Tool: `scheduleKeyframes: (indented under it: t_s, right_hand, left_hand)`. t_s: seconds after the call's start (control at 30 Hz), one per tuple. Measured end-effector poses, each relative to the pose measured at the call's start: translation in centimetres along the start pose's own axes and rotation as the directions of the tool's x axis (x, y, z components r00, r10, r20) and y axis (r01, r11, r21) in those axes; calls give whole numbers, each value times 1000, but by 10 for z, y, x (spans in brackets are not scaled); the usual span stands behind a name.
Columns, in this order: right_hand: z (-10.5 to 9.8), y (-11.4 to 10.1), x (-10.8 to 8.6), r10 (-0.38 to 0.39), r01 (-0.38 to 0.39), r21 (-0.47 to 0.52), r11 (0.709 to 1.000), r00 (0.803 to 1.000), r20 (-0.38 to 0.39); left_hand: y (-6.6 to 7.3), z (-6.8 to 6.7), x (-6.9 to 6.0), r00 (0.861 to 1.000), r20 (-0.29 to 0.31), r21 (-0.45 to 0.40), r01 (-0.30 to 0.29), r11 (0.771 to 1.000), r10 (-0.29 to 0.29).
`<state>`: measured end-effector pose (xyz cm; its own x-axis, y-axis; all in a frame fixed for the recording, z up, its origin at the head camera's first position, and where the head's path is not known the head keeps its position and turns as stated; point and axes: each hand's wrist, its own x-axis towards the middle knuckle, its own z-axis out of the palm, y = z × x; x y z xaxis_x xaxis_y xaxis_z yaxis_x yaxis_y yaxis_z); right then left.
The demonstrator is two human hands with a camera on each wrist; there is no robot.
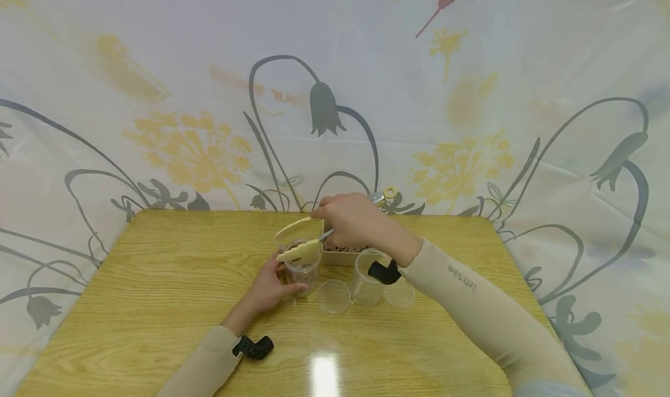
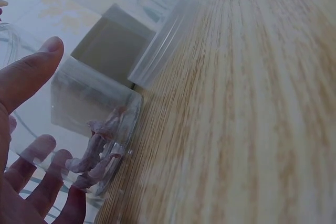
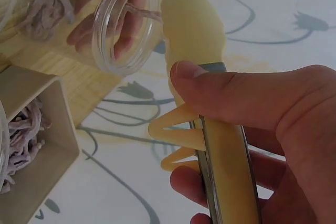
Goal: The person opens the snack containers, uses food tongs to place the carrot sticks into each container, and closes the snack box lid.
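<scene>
My left hand [image 1: 268, 289] is wrapped round a clear plastic jar [image 1: 302, 272] standing on the table, thumb on one side and fingers on the other. A few greyish-purple strands [image 2: 97, 153] lie in its bottom. My right hand [image 1: 353, 222] grips yellow-tipped tongs [image 3: 194, 24] by the handles. The tongs' tips are spread apart, one over the jar's mouth and the other behind it. One thin strand [image 3: 144, 13] shows at the jar's mouth beside the tongs' tip. Beneath my right hand, a beige box [image 1: 340, 258] holds more of these strands [image 3: 23, 140].
A second clear jar [image 1: 366, 292] stands right of the held one, partly under my right wrist. One round clear lid [image 1: 334, 297] lies between the jars, another [image 1: 399, 295] to the right. The wooden table [image 1: 173, 281] ends at a flower-printed curtain [image 1: 209, 65].
</scene>
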<state>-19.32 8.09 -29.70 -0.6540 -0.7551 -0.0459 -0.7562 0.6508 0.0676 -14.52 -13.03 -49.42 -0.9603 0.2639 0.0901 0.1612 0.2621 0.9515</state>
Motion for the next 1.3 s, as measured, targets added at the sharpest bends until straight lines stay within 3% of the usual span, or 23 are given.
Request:
scheduleKeyframes:
  t_s: [0.4,0.83,1.3]
  right_hand:
    - [4,14,-11,-29,27,89,996,999,20]
    - [11,45,-40,79,-82,144,986,997,26]
    - [40,82,-58,238,-246,190,950,969,68]
  left_hand:
    - [-5,0,1,999,1,3,-39,999,39]
    - [-5,-1,1,994,17,-18,-109,994,109]
    - [-8,0,3,989,-2,0,-147,989,147]
